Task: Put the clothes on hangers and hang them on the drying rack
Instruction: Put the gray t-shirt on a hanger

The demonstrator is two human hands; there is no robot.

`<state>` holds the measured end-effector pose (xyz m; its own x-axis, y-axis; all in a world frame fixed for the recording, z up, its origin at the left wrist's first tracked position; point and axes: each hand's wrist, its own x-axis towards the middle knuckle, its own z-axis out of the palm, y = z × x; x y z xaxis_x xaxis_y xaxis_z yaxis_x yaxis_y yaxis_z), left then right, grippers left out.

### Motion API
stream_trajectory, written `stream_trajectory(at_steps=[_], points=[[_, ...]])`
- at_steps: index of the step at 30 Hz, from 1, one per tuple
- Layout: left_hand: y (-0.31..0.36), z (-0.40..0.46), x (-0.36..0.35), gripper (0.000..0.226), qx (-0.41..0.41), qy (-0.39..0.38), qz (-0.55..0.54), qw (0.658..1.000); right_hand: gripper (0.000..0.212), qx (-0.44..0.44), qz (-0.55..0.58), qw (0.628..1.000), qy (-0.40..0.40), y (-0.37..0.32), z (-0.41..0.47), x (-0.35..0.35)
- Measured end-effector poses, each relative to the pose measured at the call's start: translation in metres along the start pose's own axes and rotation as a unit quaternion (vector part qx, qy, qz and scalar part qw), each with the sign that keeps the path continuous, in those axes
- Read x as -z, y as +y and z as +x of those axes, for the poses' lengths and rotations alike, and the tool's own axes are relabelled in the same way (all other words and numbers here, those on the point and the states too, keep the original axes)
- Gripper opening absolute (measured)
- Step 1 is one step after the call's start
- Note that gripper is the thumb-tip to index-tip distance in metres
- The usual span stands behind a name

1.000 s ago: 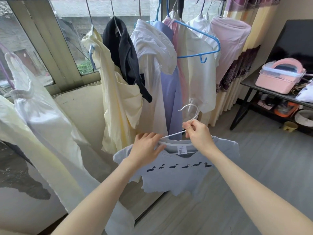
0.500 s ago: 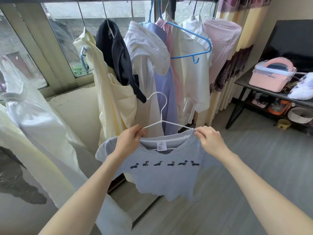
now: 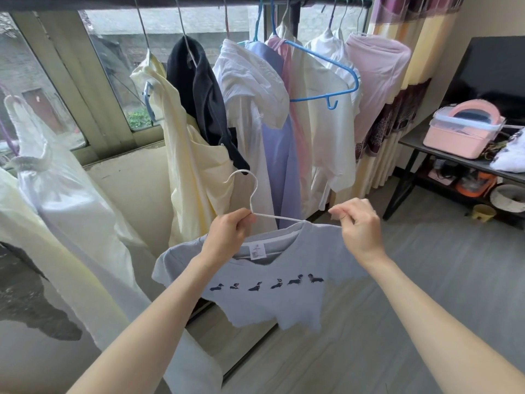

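Holding: the left hand [image 3: 227, 237] grips the white hanger [image 3: 257, 206] at its neck, fingers curled round the wire; the right hand [image 3: 359, 226] pinches the tee [image 3: 270, 282] at its right shoulder seam.
Tee: pale grey-blue with a row of small dark dogs, hanging in mid-air below the rail [image 3: 199, 1], well under the clothes already up.
Fit: the right shoulder looks not fully seated; the fabric is being tugged over the hanger's right end, which stays hidden under cloth and hand.
Slip risk: if the pinch lets go before the shoulder sits over the wire, I judge the tee could slide off the right end and drop to the floor [image 3: 426, 294].
Tilt risk: held only at the neck, the hanger could tip left under uneven weight.
Rail: crowded in the middle and at the right end; the blue hanger [image 3: 326, 78] juts out empty there.
Snag risk: lifting the hook through that crowd could catch the black top [image 3: 199, 89] or knock a neighbour loose.
Gap: likeliest beside the yellow shirt [image 3: 193, 172], toward the left.
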<state>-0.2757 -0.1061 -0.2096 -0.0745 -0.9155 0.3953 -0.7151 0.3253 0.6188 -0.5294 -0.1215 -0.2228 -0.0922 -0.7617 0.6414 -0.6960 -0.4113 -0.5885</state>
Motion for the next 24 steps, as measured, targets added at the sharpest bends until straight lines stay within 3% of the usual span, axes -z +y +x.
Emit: stream_trajectory(at_steps=[3,7,10,13,16,19,24], points=[[-0.009,-0.002,0.003,0.022,0.01,0.004,0.003,1.0,0.024,-0.085,-0.039,0.996,-0.001,0.014,-0.002,0.008],[-0.011,0.004,0.012,0.018,0.015,0.018,0.001,1.0,0.051,-0.222,-0.045,0.96,-0.165,0.03,-0.017,0.002],[-0.011,0.007,0.015,0.018,0.022,0.029,-0.013,0.999,0.037,-0.266,-0.017,0.944,-0.194,0.033,-0.019,-0.007],[-0.014,0.004,0.016,0.018,0.026,0.028,-0.005,0.999,0.03,-0.276,-0.008,0.947,-0.167,0.033,-0.017,-0.008],[-0.017,-0.001,0.015,0.019,0.03,0.002,0.006,1.0,0.041,-0.261,-0.035,0.936,-0.232,0.033,-0.011,-0.007],[-0.023,-0.004,0.012,0.02,0.038,0.004,0.02,0.999,0.013,-0.274,-0.113,0.906,-0.301,0.038,-0.011,-0.014],[-0.026,-0.006,0.008,0.019,0.048,0.037,0.04,0.997,0.013,-0.292,-0.141,0.913,-0.248,0.031,-0.018,-0.023]])
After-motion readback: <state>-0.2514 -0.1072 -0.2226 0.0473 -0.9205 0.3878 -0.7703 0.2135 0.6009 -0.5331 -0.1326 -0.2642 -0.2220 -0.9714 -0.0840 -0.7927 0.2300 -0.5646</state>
